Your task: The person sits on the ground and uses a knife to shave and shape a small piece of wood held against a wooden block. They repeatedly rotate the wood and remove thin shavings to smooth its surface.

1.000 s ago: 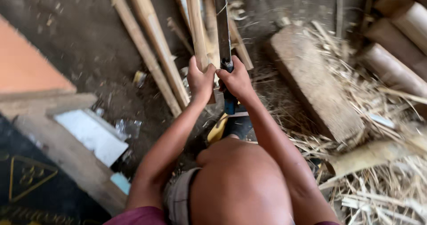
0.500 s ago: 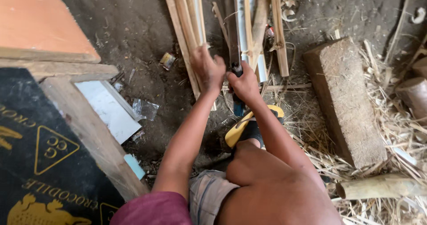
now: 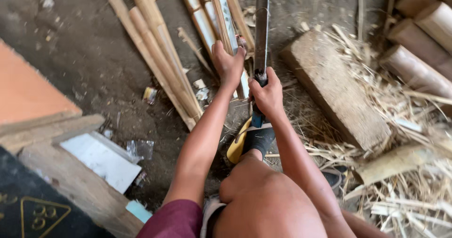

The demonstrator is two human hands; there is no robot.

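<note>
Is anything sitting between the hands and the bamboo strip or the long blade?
Nothing visible. The left hand already grips the bamboo strip, and the right hand is closed on the handle of the long blade right beside it.

Soft, even daylight; weak shadows, no glare; near knee blurred.

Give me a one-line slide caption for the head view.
Left hand steadies a split bamboo strip while the right hand grips a long blade beside a wooden block.
</note>
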